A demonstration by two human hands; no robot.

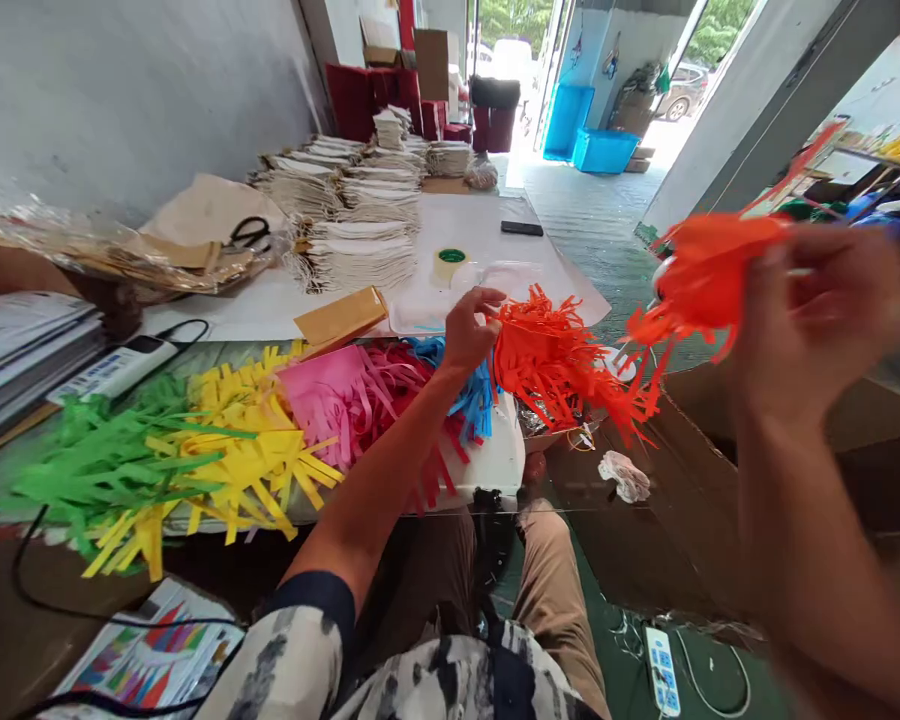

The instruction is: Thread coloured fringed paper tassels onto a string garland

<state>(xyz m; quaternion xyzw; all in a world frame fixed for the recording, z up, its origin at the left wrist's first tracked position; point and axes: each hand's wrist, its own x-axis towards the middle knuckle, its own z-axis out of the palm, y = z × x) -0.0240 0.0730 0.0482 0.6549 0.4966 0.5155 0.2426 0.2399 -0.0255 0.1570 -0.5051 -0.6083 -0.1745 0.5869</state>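
My left hand (471,328) pinches the edge of a bunch of orange fringed paper (544,350) at the table's front edge. Its cut strips hang to the right. Raised at the right, my right hand (810,320) is closed on a separate piece of orange fringed paper (709,270), somewhat blurred. Left of my left hand lie blue fringed paper (480,405), pink fringed paper (330,390), yellow fringed paper (262,460) and green fringed paper (109,455), partly overlapping. My left forearm hides some of the pink and blue strips.
Stacks of white paper (364,255) stand farther back on the table. A tape roll (450,262), a black phone (521,229), scissors (250,232) and a brown packet (341,318) lie there too. Below right are cardboard (667,510) and a power strip (661,670).
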